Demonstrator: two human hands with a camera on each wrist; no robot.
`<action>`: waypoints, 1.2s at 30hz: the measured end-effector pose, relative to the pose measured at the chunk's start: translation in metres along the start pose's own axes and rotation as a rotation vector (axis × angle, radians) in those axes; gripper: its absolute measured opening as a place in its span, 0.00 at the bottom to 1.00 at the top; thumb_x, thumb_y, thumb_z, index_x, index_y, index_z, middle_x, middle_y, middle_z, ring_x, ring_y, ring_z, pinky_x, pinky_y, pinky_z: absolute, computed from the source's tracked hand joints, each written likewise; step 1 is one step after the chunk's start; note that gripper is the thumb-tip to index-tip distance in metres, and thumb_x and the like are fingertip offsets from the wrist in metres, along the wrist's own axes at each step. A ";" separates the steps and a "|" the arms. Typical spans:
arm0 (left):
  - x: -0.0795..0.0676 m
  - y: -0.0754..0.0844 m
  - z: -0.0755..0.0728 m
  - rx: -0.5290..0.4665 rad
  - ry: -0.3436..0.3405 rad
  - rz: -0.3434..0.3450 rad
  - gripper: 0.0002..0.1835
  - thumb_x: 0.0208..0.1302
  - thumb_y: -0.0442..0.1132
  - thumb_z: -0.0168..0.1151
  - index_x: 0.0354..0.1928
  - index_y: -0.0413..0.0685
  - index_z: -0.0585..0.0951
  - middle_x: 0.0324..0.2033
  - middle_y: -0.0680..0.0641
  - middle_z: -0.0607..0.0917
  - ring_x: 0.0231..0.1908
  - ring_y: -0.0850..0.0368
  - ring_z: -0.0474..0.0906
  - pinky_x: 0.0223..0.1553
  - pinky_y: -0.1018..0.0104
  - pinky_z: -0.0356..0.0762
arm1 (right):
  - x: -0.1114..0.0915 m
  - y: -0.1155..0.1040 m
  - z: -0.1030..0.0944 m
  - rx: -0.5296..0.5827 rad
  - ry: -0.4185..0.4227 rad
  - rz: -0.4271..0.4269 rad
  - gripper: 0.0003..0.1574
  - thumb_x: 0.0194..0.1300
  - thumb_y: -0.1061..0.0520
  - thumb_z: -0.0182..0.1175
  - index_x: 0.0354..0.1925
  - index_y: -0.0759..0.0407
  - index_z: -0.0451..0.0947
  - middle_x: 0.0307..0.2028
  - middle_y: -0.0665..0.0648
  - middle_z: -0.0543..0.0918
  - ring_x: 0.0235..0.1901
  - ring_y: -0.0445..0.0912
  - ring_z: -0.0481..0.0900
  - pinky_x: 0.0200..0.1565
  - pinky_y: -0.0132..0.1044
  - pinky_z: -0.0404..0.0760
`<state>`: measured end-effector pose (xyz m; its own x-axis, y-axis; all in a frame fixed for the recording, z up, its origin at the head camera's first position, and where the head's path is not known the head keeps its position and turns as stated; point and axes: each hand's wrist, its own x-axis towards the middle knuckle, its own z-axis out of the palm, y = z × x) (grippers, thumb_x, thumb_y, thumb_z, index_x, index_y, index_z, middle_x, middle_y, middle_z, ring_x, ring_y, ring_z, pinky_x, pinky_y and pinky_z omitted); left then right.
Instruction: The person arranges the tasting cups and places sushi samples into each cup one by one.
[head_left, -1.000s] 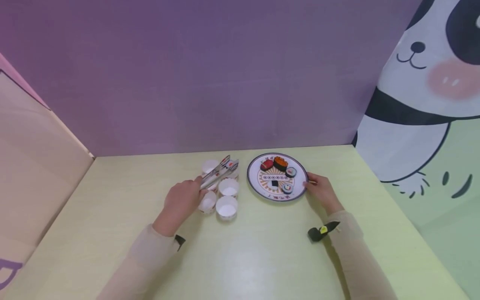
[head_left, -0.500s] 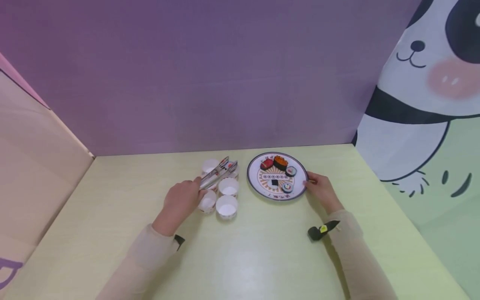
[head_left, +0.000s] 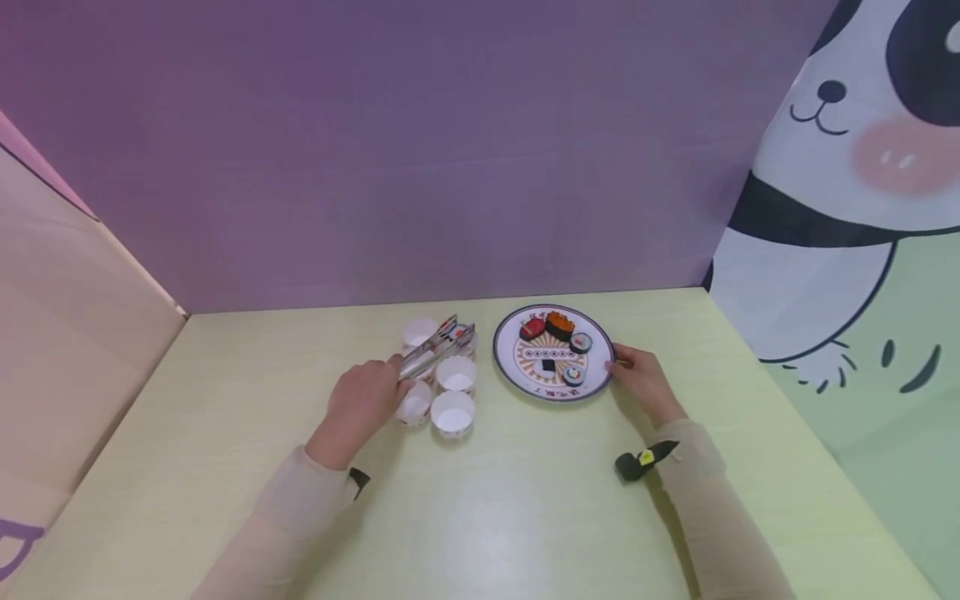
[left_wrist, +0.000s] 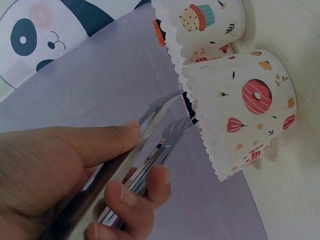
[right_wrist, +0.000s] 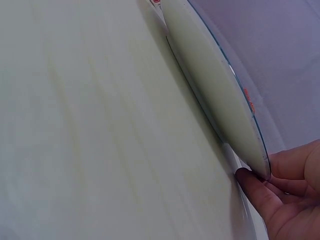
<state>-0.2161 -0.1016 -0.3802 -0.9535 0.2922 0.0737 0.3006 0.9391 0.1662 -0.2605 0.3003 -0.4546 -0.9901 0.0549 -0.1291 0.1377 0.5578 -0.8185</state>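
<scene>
My left hand [head_left: 365, 408] grips metal tongs [head_left: 427, 354], reaching over several white paper cups [head_left: 453, 414]. Their tips lie at the far cups' rims; in the left wrist view a small dark piece shows between the tips [left_wrist: 189, 106], and I cannot tell whether they hold it. My right hand [head_left: 641, 379] pinches the right rim of a round, dark-edged plate [head_left: 510, 367]. On this plate lie a red-topped sushi [head_left: 532, 329], an orange roe sushi [head_left: 560, 326], two sushi rolls [head_left: 573, 375] and a white piece with a dark band [head_left: 548, 367]. The right wrist view shows the plate's pale underside [right_wrist: 205, 75].
The cups stand close together just left of the plate, printed with cupcakes and donuts [left_wrist: 256, 96]. Behind the pale table [head_left: 525, 517] rises a purple panel [head_left: 480, 167]. A panda-printed panel [head_left: 817, 292] borders the right side, a pale one [head_left: 67, 333] the left.
The tongs' tips have dipped very slightly toward the cups. My right hand and the plate have stayed where they were.
</scene>
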 end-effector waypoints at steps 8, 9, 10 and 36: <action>0.001 0.000 0.001 0.014 0.018 0.020 0.15 0.63 0.45 0.62 0.37 0.37 0.77 0.20 0.43 0.78 0.19 0.50 0.73 0.17 0.60 0.70 | 0.000 0.000 0.000 -0.005 -0.007 0.015 0.31 0.70 0.61 0.50 0.67 0.70 0.56 0.63 0.71 0.65 0.63 0.60 0.65 0.61 0.49 0.66; 0.001 0.000 0.001 0.014 0.019 0.021 0.15 0.62 0.45 0.62 0.37 0.38 0.77 0.20 0.44 0.78 0.19 0.51 0.73 0.17 0.60 0.70 | 0.000 0.000 0.000 -0.006 -0.007 0.016 0.31 0.70 0.61 0.49 0.67 0.70 0.56 0.63 0.71 0.65 0.63 0.60 0.64 0.62 0.50 0.65; 0.001 0.000 0.001 0.015 0.020 0.022 0.15 0.62 0.45 0.62 0.37 0.37 0.77 0.20 0.43 0.78 0.19 0.51 0.73 0.17 0.60 0.70 | 0.001 0.000 0.000 -0.010 -0.008 0.016 0.31 0.70 0.61 0.49 0.67 0.70 0.56 0.63 0.71 0.65 0.64 0.60 0.63 0.63 0.50 0.64; 0.005 0.000 -0.001 0.003 -0.006 0.011 0.16 0.64 0.46 0.60 0.39 0.37 0.76 0.22 0.42 0.79 0.19 0.51 0.73 0.18 0.60 0.71 | 0.001 -0.001 0.001 -0.006 -0.009 0.025 0.31 0.70 0.61 0.49 0.67 0.70 0.56 0.63 0.71 0.65 0.65 0.60 0.61 0.64 0.50 0.61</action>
<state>-0.2204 -0.1005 -0.3787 -0.9502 0.3038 0.0695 0.3113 0.9363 0.1624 -0.2620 0.2989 -0.4541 -0.9860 0.0613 -0.1551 0.1625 0.5610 -0.8117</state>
